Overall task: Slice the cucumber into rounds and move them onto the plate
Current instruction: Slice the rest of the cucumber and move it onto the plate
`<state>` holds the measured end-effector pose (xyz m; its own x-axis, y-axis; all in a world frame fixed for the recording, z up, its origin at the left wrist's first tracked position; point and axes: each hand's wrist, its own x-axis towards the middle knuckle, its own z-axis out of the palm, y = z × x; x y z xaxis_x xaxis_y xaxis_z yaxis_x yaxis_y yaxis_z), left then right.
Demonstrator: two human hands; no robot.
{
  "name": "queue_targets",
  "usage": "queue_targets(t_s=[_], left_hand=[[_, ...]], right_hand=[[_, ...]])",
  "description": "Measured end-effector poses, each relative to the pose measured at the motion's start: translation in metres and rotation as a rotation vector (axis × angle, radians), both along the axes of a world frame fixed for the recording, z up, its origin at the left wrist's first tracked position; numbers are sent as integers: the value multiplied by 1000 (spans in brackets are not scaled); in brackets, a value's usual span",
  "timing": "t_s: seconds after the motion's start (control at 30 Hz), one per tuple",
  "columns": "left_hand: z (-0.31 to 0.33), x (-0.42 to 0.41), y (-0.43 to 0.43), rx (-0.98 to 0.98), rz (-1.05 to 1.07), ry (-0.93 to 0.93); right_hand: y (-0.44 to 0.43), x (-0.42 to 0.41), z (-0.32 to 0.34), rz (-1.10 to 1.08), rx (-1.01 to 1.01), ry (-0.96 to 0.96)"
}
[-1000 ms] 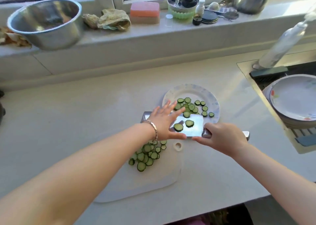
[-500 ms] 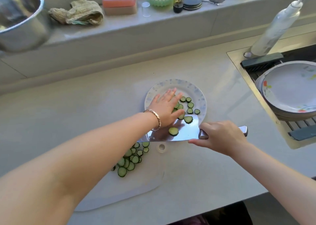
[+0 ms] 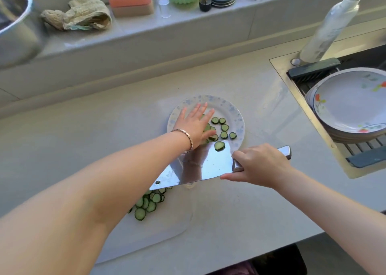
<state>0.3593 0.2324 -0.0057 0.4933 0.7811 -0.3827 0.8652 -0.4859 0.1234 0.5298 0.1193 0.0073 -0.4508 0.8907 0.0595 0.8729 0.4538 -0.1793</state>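
R hand [image 3: 261, 166]: fingers clamped round the steel handle of the broad shiny cleaver [image 3: 200, 166]. Blade is held flat w/ its far edge over the near rim of the round white blue-speckled plate [image 3: 236, 116], prob. as a ramp for unloading. L hand [image 3: 194, 126] lies flat over the plate's near-left part, fingers straight & slightly apart, likely sweeping the green cucumber rounds [image 3: 224, 127] onto it. One last round [image 3: 219, 145] sits on the blade at the plate's near rim. An unmoved pile [image 3: 149, 203] waits on the white plastic cutting board [image 3: 163, 233], near-left of the plate. Vs 0.5 s ago: L hand is further onto the plate, and the blade had two rounds, now one.
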Motion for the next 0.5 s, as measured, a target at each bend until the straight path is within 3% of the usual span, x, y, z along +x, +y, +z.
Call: queue_targets(t_s=[0.1, 0.2, 0.4, 0.5], left_hand=[[10, 9, -9, -91, 29, -249], [9, 8, -21, -63, -134, -166], [18, -15, -13, -44, 175, -115], [51, -23, -32, 2, 214, -333]], right_hand=[[1, 2, 0, 4, -17, -4], [0, 0, 2, 9, 3, -5], [-6, -6, 8, -38, -55, -67], [-16, -16, 4, -219, -133, -56]])
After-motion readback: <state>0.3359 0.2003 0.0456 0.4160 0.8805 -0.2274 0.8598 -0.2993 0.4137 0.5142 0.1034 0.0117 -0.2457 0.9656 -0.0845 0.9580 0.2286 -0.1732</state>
